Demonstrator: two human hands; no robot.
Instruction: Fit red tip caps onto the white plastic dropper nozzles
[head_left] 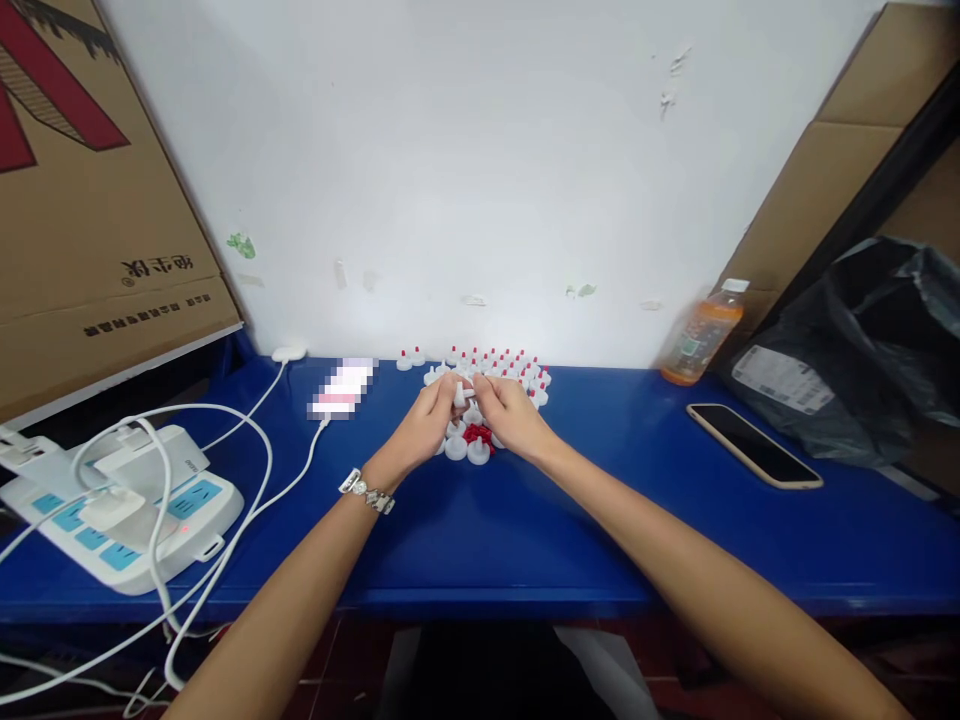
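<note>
Between my hands is a white plastic nozzle cap, its spout pointing right. My left hand is closed round the cap's base. At the spout's end, my right hand pinches with thumb and finger; whatever lies inside that pinch is hidden. Just below my fingers is a small pile of red tip caps. Loose white nozzle caps without red tips, one of them a nearer nozzle cap, lie around the pile. Behind my hands stand rows of white nozzle caps with red tips, partly covered by my hands.
On the blue table, a power strip with looping white cables sits left, near a charging phone with a blurred screen. At right are another phone, an orange drink bottle and a black plastic bag. Cardboard stands left.
</note>
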